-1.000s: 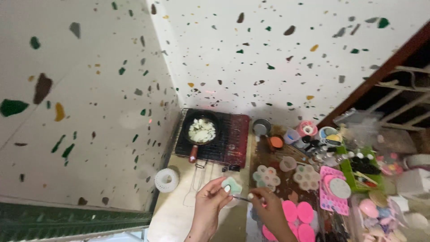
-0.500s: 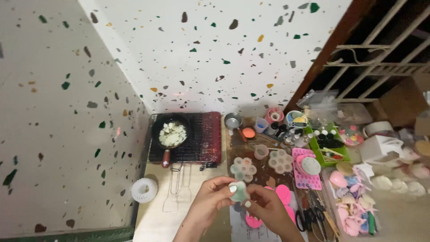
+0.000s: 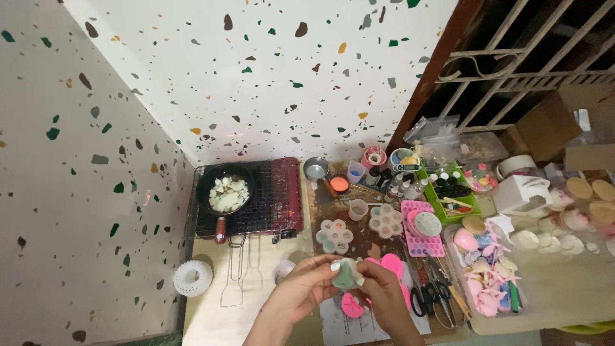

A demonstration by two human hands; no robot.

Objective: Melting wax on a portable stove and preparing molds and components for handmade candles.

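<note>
white carton (image 3: 528, 192), brown cardboard box (image 3: 551, 128)

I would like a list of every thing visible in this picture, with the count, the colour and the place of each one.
Small pale green moulded piece: one, held between both hands, low centre.
Small black frying pan with white chunks: one, on the stove, left.
Red tabletop stove with wire grill: one, against the wall.
White round lattice holder: one, left table edge.
Flower-shaped silicone moulds: two, pale, table centre.
Pink rectangular silicone mould tray: one, right of the flower moulds.
Green tray of small bottles: one, behind the pink tray.
Black-handled scissors: one pair, lower right.
Small metal cup: one, beside the stove.
Left hand: fingers on the green piece.
Right hand: fingers on the green piece.
</note>
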